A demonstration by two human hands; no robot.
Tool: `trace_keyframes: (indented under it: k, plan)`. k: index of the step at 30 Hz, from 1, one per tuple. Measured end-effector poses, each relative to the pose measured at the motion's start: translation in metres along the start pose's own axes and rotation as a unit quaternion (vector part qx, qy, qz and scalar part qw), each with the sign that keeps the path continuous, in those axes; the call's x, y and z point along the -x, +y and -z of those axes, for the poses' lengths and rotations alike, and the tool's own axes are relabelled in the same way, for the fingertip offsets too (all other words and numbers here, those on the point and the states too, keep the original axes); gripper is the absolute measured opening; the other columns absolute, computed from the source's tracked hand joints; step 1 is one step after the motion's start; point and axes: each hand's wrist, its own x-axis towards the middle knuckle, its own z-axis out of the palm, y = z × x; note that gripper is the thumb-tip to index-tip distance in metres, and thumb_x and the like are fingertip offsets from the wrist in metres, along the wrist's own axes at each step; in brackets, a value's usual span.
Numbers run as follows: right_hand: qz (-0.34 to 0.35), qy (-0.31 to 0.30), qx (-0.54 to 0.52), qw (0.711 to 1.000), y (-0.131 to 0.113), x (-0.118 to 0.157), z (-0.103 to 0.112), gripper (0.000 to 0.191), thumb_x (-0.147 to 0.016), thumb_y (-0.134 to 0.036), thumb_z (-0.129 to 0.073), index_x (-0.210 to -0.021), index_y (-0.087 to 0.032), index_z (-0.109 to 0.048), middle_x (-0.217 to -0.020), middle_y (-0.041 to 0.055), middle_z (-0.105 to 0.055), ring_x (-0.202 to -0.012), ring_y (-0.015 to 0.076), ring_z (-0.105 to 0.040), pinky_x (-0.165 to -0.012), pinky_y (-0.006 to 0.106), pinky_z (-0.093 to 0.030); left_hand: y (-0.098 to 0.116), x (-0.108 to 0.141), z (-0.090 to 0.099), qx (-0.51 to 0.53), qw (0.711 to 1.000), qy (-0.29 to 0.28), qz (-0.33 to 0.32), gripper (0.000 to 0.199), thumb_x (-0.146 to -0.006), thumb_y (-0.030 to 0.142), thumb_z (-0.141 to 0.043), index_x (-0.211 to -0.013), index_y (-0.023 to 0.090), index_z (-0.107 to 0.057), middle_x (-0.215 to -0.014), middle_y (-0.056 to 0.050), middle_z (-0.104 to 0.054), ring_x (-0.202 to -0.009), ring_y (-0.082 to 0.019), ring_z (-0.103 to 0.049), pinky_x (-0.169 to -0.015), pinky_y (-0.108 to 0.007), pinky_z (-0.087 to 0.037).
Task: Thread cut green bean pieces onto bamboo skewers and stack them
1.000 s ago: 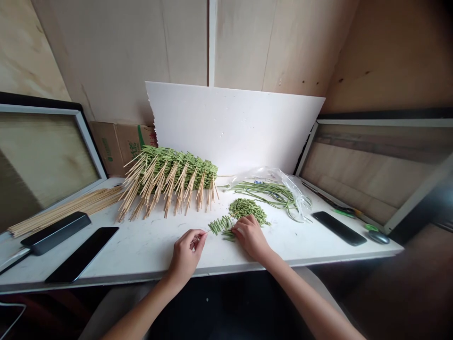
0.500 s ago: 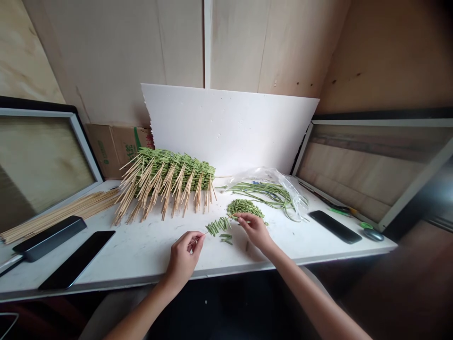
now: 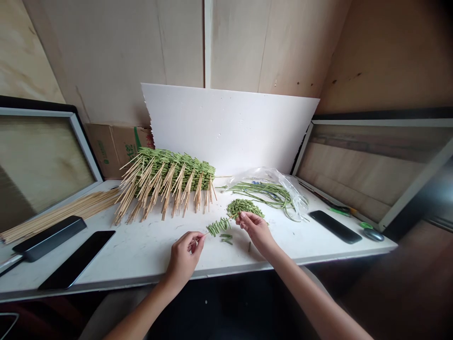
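Note:
In my left hand (image 3: pixel 187 248) the bare end of a thin skewer is pinched between thumb and fingers. Cut green stalk pieces (image 3: pixel 218 227) are threaded across it side by side. My right hand (image 3: pixel 255 229) is closed just beyond the skewer's far end, fingertips pressed together; whatever they hold is too small to make out. Behind those fingers lies a pile of short cut green stalks (image 3: pixel 244 208), partly covered by the hand. A few loose pieces (image 3: pixel 226 238) rest on the table below the threaded row.
A tall stack of filled skewers (image 3: pixel 173 177) stands at the back left, beside bare skewers (image 3: pixel 71 208). Long uncut green stalks (image 3: pixel 262 191) lie by a clear plastic bag (image 3: pixel 295 191). Dark phones (image 3: pixel 78 259) (image 3: pixel 335 226) and a mouse (image 3: pixel 373 234) rest near the front edge.
My right hand has drawn slightly right, away from the skewer's tip, with its fingertips still together. My left hand and the skewer have hardly moved.

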Motion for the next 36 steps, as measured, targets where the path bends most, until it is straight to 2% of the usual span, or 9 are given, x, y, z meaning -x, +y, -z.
trace_keyframes:
  k: [4,9,22,29,36]
  plan:
    - [0.005,-0.009,-0.02,1.0,0.0016,-0.0002,0.0002,0.034,-0.087,-0.058,-0.073,-0.092,-0.025,-0.077,-0.092,0.0059,-0.073,-0.086,0.0221,-0.064,-0.082,0.036,-0.052,0.0005,-0.0007,0.0002,0.0,1.0,-0.004,-0.004,0.016,-0.098,0.029,-0.062,-0.091,0.018,-0.07,-0.076,-0.003,-0.07,-0.058,-0.012,-0.058,-0.057,-0.024,-0.047]
    - [0.001,0.006,-0.011,1.0,0.0045,-0.0008,-0.0008,0.035,-0.084,-0.06,-0.074,-0.094,-0.026,-0.077,-0.09,0.0044,-0.074,-0.082,0.0212,-0.064,-0.082,0.036,-0.052,-0.0009,-0.0004,-0.0003,0.002,1.0,-0.003,0.001,0.016,-0.097,0.03,-0.061,-0.09,0.018,-0.07,-0.075,-0.003,-0.069,-0.056,-0.012,-0.056,-0.056,-0.023,-0.045]
    - [-0.022,0.01,-0.04,0.999,-0.0007,0.0017,-0.0048,0.037,-0.081,-0.058,-0.077,-0.091,-0.022,-0.077,-0.095,0.0079,-0.075,-0.096,0.0241,-0.067,-0.076,0.034,-0.053,0.0007,-0.001,0.0003,-0.002,1.0,-0.004,-0.004,0.017,-0.097,0.03,-0.061,-0.089,0.018,-0.07,-0.074,-0.003,-0.069,-0.053,-0.011,-0.051,-0.054,-0.024,-0.043]
    - [-0.033,0.006,-0.032,0.999,-0.0049,0.0036,-0.0067,0.038,-0.085,-0.058,-0.072,-0.088,-0.02,-0.075,-0.096,0.0094,-0.075,-0.094,0.0234,-0.066,-0.065,0.029,-0.046,-0.0004,-0.0003,0.0004,-0.006,1.0,-0.003,-0.007,0.019,-0.098,0.031,-0.061,-0.089,0.018,-0.071,-0.073,-0.003,-0.068,-0.052,-0.011,-0.05,-0.052,-0.023,-0.043]
    - [-0.032,0.003,-0.024,0.999,-0.0051,0.0026,-0.0042,0.038,-0.084,-0.058,-0.074,-0.088,-0.021,-0.075,-0.096,0.009,-0.076,-0.094,0.0241,-0.067,-0.065,0.03,-0.045,0.001,-0.0015,0.0009,-0.006,1.0,-0.008,-0.007,0.019,-0.098,0.031,-0.061,-0.089,0.018,-0.071,-0.074,-0.003,-0.069,-0.053,-0.012,-0.053,-0.054,-0.023,-0.045]
